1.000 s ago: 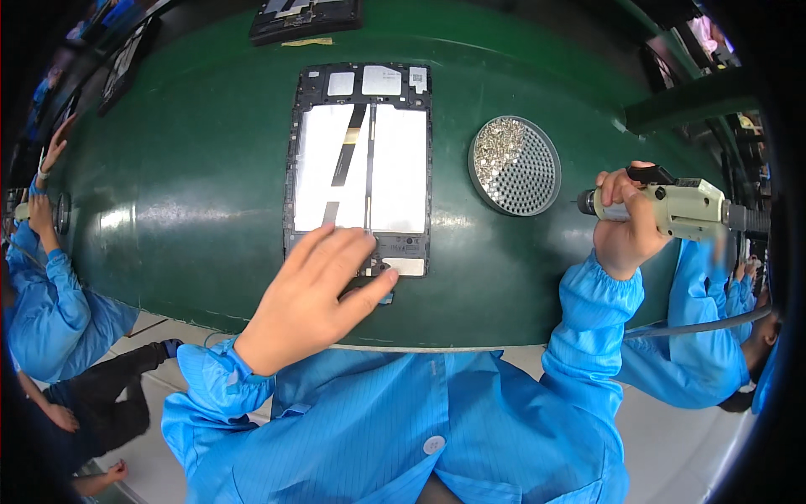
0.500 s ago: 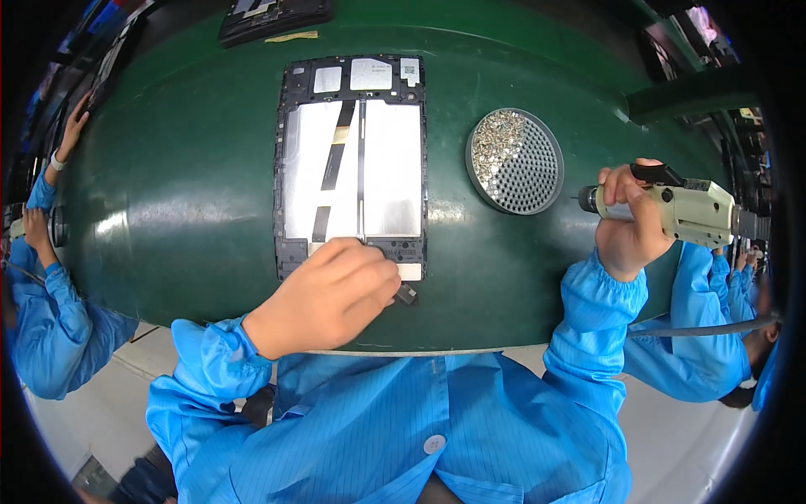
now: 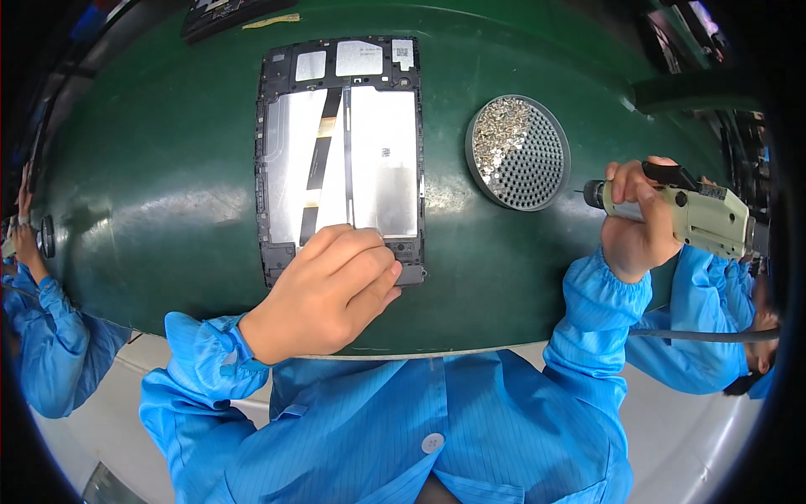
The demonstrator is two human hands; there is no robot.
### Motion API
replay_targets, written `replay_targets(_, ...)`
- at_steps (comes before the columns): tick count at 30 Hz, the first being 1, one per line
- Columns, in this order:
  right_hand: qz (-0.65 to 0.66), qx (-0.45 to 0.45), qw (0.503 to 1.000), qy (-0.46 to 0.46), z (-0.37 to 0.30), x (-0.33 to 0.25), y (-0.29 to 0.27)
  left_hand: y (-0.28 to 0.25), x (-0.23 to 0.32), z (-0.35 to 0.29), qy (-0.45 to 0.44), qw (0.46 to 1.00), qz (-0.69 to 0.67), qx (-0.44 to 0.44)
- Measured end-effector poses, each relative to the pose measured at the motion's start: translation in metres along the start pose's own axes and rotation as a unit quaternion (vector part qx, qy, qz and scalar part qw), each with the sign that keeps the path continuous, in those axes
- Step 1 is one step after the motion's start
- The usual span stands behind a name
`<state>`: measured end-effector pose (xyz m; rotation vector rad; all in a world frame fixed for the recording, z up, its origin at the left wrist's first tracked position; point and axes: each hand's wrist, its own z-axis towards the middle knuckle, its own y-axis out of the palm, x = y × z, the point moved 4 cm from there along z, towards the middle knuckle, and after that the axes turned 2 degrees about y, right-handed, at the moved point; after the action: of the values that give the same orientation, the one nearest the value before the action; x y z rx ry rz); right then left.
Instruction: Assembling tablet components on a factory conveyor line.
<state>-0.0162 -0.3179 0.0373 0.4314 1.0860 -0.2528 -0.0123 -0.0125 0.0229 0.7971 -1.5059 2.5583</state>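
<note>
An opened tablet (image 3: 382,160) lies on the green table, its silvery inside and black ribbon cable (image 3: 316,164) facing up. My left hand (image 3: 323,290) rests over its lower edge with the fingers curled together; what sits beneath the fingertips is hidden. From beside those fingers a dark grey flat piece (image 3: 411,274) shows at the tablet's lower right corner. Off to the right, my right hand (image 3: 640,223) grips a pale green electric screwdriver (image 3: 709,220). Its thin bit points left, in the air and apart from the tablet.
Between tablet and screwdriver stands a round grey screw tray (image 3: 537,172), small screws heaped in its left part. A dark device (image 3: 222,17) and a yellowish strip (image 3: 270,21) lie at the far left. Co-workers in blue sleeves (image 3: 63,328) sit on both sides. A cable (image 3: 705,335) runs at right.
The dark piece by my left hand has gone from below the tablet's edge onto its lower right corner, covering a pale label. My right hand still holds the screwdriver, slightly lower and farther right.
</note>
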Motion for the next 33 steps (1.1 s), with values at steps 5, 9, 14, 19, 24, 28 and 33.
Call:
replay_targets(5, -0.027, -0.001, 1.000, -0.013, 0.002, 0.001, 0.000, 0.005, 0.007, -0.006, 0.018, 0.995, 0.093, -0.023)
replay_targets(9, -0.058, 0.000, 0.998, -0.014, 0.003, -0.005, 0.000, 0.002, 0.006, -0.004, 0.022, 0.993, 0.107, -0.046)
replay_targets(14, -0.005, -0.058, 0.998, -0.019, -0.006, -0.025, 0.023, 0.008, 0.003, -0.004, 0.027, 0.989, 0.130, -0.057)
replay_targets(19, 0.039, -0.125, 0.991, 0.010, -0.022, -0.027, 0.053, 0.031, 0.008, 0.012, 0.032, 0.984, 0.175, -0.028)
replay_targets(24, 0.037, -0.182, 0.982, 0.046, -0.029, -0.018, 0.069, 0.025, 0.001, 0.021, 0.025, 0.993, 0.114, -0.007)
replay_targets(28, 0.018, -0.207, 0.976, 0.063, -0.030, -0.005, 0.068, 0.037, 0.002, 0.018, 0.015, 0.987, 0.160, -0.018)
replay_targets(33, -0.001, -0.220, 0.972, 0.085, -0.017, -0.027, 0.076, 0.010, 0.011, 0.034, -0.008, 0.990, 0.138, -0.023)
